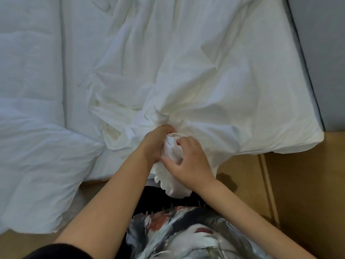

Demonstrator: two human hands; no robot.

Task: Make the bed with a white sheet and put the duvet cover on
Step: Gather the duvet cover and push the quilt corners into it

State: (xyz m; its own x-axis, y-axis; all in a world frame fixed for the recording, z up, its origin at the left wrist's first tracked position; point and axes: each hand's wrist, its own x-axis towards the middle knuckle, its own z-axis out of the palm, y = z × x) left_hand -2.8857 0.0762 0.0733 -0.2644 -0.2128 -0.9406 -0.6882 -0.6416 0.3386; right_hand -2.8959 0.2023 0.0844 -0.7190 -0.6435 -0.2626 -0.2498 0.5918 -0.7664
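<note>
Left hand point(155, 144): closed around a bunched wad of white fabric, fingers buried in the folds at the near edge of the bed. Right hand point(188, 161): just beside the left and touching the same wad, fingers curled and pinching the cloth from the other side, thumb pointing toward the left hand.

White sheet point(196, 75): held by both hands at the gathered point; creases fan outward and away from the hands across the mattress. A loose ruffled end hangs below the hands, over the bed edge.

Duvet point(37, 146): puffy, white, lying to the left of the left hand, one corner drooping off the bed toward the floor.

Mattress point(80, 53): pale, bare strip visible beyond and left of the hands, between duvet and sheet.

Floor point(298, 184): light wood, to the right of and below the right hand.

Patterned garment point(186, 230): worn by the person, below the forearms; grey, white and red print.

Writing or labels: none legible.
</note>
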